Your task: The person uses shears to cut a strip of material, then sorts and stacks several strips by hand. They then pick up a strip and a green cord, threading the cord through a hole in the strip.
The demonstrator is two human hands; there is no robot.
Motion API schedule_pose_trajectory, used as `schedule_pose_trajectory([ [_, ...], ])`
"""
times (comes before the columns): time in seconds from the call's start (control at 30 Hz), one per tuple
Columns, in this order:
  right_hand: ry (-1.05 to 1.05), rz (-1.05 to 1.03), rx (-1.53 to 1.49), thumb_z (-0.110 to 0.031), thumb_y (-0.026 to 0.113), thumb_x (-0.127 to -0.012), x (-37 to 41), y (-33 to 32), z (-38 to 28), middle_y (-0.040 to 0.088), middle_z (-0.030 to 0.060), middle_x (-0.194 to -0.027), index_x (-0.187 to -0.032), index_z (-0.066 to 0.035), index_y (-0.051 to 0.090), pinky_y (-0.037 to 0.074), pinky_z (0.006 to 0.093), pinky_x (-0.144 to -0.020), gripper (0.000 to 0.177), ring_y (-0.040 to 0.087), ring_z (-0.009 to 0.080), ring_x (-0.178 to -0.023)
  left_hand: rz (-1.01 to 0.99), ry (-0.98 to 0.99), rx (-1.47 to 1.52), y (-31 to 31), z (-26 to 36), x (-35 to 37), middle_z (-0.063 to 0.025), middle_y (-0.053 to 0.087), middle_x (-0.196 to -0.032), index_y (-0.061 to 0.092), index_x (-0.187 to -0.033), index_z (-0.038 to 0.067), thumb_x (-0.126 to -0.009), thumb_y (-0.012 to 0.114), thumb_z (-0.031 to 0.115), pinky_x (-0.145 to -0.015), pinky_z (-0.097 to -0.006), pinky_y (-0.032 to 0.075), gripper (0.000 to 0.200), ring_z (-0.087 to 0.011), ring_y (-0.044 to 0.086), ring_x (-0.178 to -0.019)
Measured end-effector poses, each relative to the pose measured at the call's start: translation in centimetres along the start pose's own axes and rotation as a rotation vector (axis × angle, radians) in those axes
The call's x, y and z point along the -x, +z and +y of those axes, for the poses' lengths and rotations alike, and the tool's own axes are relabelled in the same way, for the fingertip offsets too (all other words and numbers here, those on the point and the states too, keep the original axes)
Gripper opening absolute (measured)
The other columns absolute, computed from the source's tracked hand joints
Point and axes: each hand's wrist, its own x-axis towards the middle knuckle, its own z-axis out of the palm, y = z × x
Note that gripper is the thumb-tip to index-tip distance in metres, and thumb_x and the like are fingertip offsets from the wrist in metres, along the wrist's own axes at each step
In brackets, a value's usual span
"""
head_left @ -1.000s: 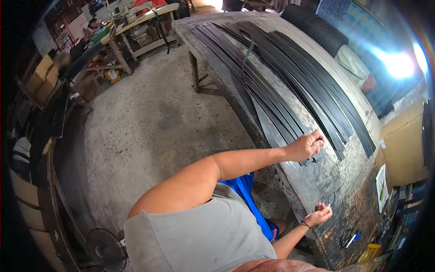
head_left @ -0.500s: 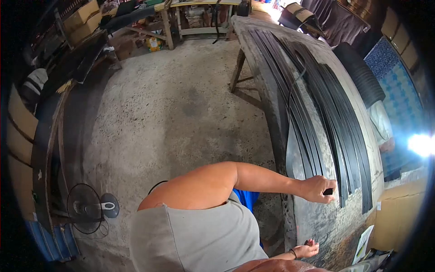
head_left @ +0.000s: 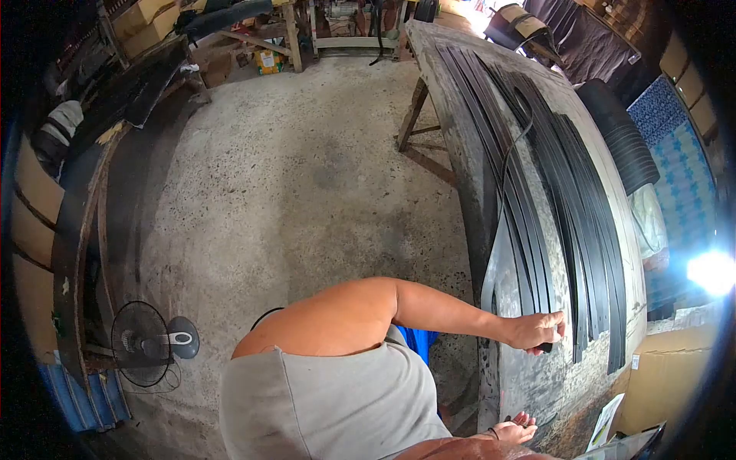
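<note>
Several long black strips (head_left: 552,192) lie side by side along a worn workbench (head_left: 460,100). My left hand (head_left: 539,330) reaches to their near ends with its fingers closed around a small dark object (head_left: 545,348), pressed against the strips. What that object is I cannot tell. My right hand (head_left: 515,424) rests at the bench's near edge, palm up and fingers loosely curled, holding nothing visible. It is partly cut off by the bottom of the view.
A thin dark cable (head_left: 507,165) runs over the strips. A roll of black material (head_left: 622,138) lies at the bench's far side, by a bright light (head_left: 709,272). A floor fan (head_left: 149,351) stands on the concrete floor (head_left: 307,176). Boxes and dark sheets line the left.
My left hand has slid along the strips to their near ends with its fist still closed. My right hand has dropped toward the bottom edge of the view. My head has turned.
</note>
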Motion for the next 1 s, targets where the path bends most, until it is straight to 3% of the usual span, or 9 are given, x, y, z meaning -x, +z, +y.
schedule_pose_trajectory([
  [0.17, 0.123, -0.251, -0.306, -0.031, 0.053, -0.096, 2.0, 2.4, -3.4, 0.056, 0.0106, -0.108, -0.106, 0.000, 0.050, 0.051, 0.0350, -0.078, 0.033, 0.053, 0.0168, -0.084, -0.015, 0.009, 0.148, 0.1, -2.1, -1.0, -0.0016, 0.049, -0.071, 0.039, -0.098, 0.007, -0.087, 0.052, 0.020, -0.057, -0.0290, 0.045, 0.022, -0.0109, 0.054, -0.066],
  [0.37, 0.230, -0.549, -0.514, -0.023, 0.045, -0.100, 7.1, 7.3, -8.1, 0.042, 0.0190, -0.140, -0.105, 0.002, 0.050, 0.049, 0.0233, -0.065, 0.026, 0.052, 0.0133, -0.077, -0.093, 0.052, -0.238, 0.4, -2.8, -1.0, -0.0036, 0.051, -0.072, 0.043, -0.079, 0.005, -0.081, 0.066, 0.026, -0.057, -0.0320, 0.042, 0.031, -0.0126, 0.051, -0.067],
  [0.43, 0.355, -0.725, -0.753, -0.024, 0.045, -0.100, 7.7, 8.3, -7.9, 0.053, 0.0205, -0.126, -0.102, 0.006, 0.049, 0.053, 0.0228, -0.065, 0.030, 0.057, 0.0154, -0.074, -0.073, 0.078, -0.220, 0.8, -2.9, -0.9, -0.0036, 0.052, -0.069, 0.045, -0.072, 0.005, -0.078, 0.069, 0.031, -0.054, -0.0343, 0.040, 0.036, -0.0139, 0.050, -0.063],
  [0.47, 0.341, -0.937, -0.751, -0.023, 0.042, -0.101, 7.9, 8.6, -7.9, 0.041, 0.0197, -0.141, -0.103, 0.006, 0.049, 0.056, 0.0210, -0.068, 0.030, 0.060, 0.0146, -0.081, -0.095, 0.043, -0.235, 1.0, -2.8, -0.8, -0.0037, 0.052, -0.068, 0.046, -0.070, 0.005, -0.077, 0.069, 0.032, -0.054, -0.0342, 0.040, 0.037, -0.0140, 0.050, -0.062],
  [0.6, 0.452, -0.811, -0.742, -0.023, 0.042, -0.100, 9.8, 10.0, -8.8, 0.046, 0.0213, -0.134, -0.108, 0.006, 0.049, 0.059, 0.0271, -0.079, 0.031, 0.061, 0.0202, -0.100, -0.127, -0.019, -0.232, 1.9, -3.3, -0.7, -0.0035, 0.051, -0.063, 0.048, -0.066, 0.004, -0.077, 0.069, 0.035, -0.053, -0.0332, 0.040, 0.040, -0.0145, 0.050, -0.060],
  [0.7, 0.339, -0.682, -0.614, -0.023, 0.042, -0.100, 10.0, 9.6, -8.7, 0.046, 0.0221, -0.134, -0.119, 0.008, 0.046, 0.060, 0.0267, -0.077, 0.037, 0.061, 0.0219, -0.100, -0.134, 0.012, -0.238, 1.9, -3.6, -1.2, -0.0059, 0.056, -0.064, 0.050, -0.066, 0.003, -0.076, 0.070, 0.034, -0.053, -0.0317, 0.045, 0.038, -0.0145, 0.057, -0.062],
  [0.73, 0.370, -0.982, -0.759, -0.021, 0.043, -0.100, 9.3, 9.4, -8.7, 0.049, 0.0228, -0.130, -0.119, 0.009, 0.046, 0.057, 0.0327, -0.087, 0.036, 0.060, 0.0253, -0.104, -0.147, 0.034, -0.291, 1.9, -3.5, -1.3, -0.0058, 0.056, -0.065, 0.052, -0.067, 0.003, -0.076, 0.069, 0.035, -0.054, -0.0323, 0.045, 0.038, -0.0150, 0.057, -0.062],
  [0.87, 0.358, -0.825, -0.734, -0.022, 0.044, -0.100, 8.7, 9.3, -8.4, 0.056, 0.0171, -0.112, -0.099, 0.008, 0.051, 0.056, 0.0306, -0.084, 0.030, 0.060, 0.0208, -0.095, -0.195, 0.035, -0.318, 2.1, -3.7, -1.8, -0.0061, 0.057, -0.065, 0.052, -0.068, 0.003, -0.079, 0.067, 0.041, -0.056, -0.0321, 0.046, 0.043, -0.0150, 0.058, -0.064],
  [1.0, 0.328, -0.783, -0.747, -0.021, 0.044, -0.100, 8.4, 9.4, -8.2, 0.057, 0.0155, -0.104, -0.098, 0.007, 0.051, 0.055, 0.0322, -0.087, 0.029, 0.060, 0.0219, -0.093, -0.233, 0.052, -0.247, 2.2, -4.5, -2.1, -0.0063, 0.060, -0.069, 0.059, -0.076, 0.002, -0.086, 0.060, 0.052, -0.058, -0.0321, 0.048, 0.051, -0.0146, 0.059, -0.066],
])
